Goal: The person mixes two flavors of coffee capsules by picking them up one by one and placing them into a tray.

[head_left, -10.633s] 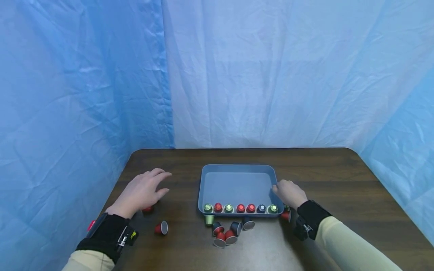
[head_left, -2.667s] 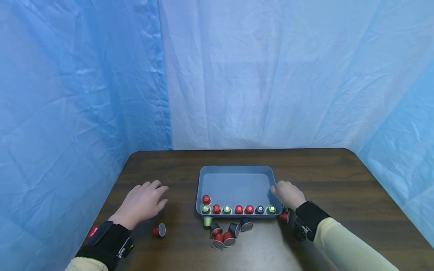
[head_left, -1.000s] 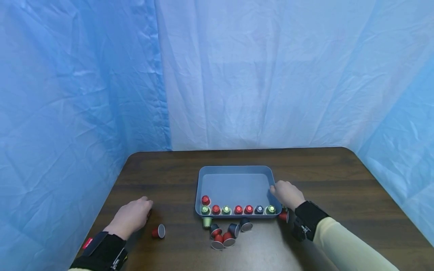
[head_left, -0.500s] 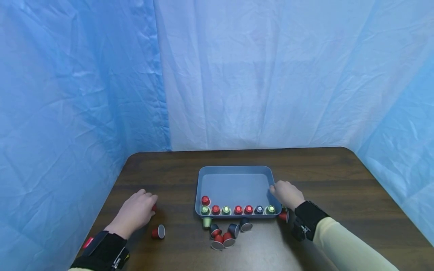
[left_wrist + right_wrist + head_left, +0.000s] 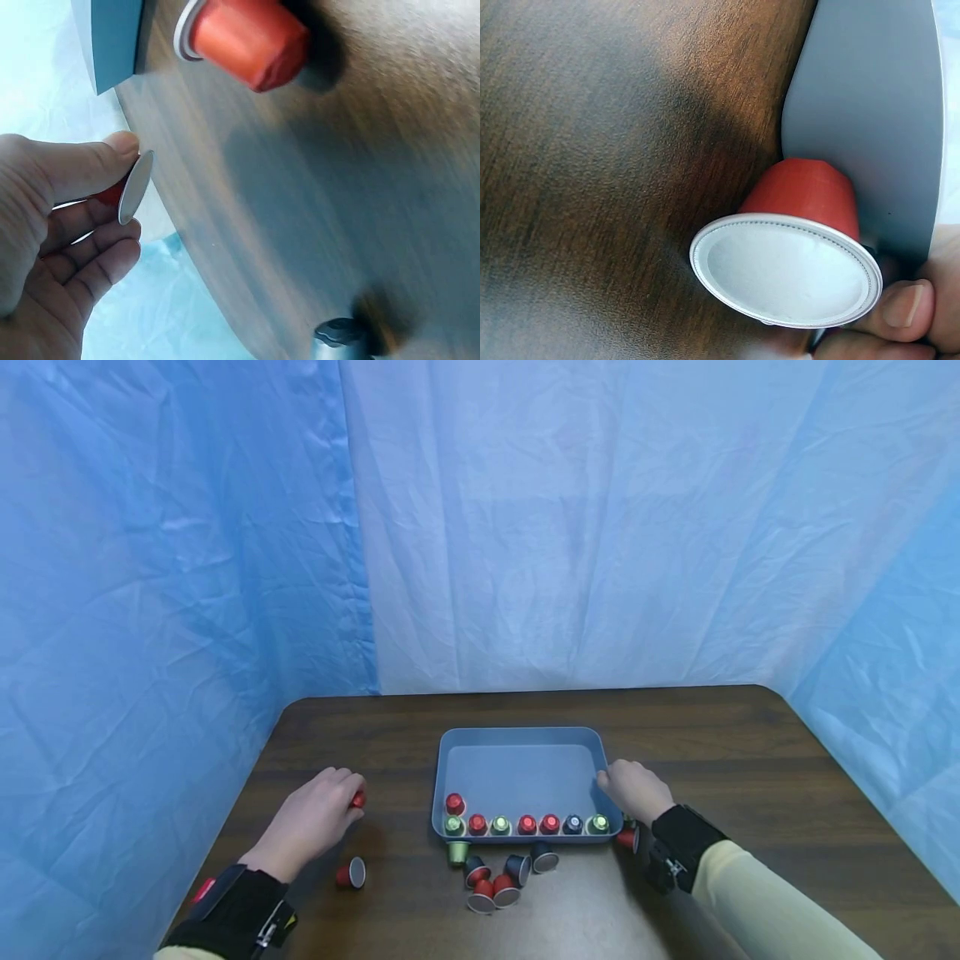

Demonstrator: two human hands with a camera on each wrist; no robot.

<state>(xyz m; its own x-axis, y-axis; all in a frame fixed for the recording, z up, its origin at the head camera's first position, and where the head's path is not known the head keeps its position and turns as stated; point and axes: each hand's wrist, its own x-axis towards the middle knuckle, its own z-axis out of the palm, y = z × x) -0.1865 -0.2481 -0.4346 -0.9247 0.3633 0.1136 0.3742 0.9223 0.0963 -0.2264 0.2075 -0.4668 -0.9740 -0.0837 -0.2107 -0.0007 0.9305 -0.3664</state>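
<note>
We are pinching a red capsule (image 5: 358, 799) in our left hand (image 5: 311, 820) fingers; our right hand (image 5: 636, 791) fingers are gripping the tray (image 5: 517, 737) rim at three o'clock.

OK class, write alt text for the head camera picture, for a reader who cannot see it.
A left hand pinches a red capsule above a dark table, while the right hand rests at the right rim of a blue tray holding eight capsules. More capsules lie loose before the tray.

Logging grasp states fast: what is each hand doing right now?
Left hand: pinches a red capsule in its fingers.
Right hand: rests curled on the tray rim; whether it grips cannot be told.
</note>
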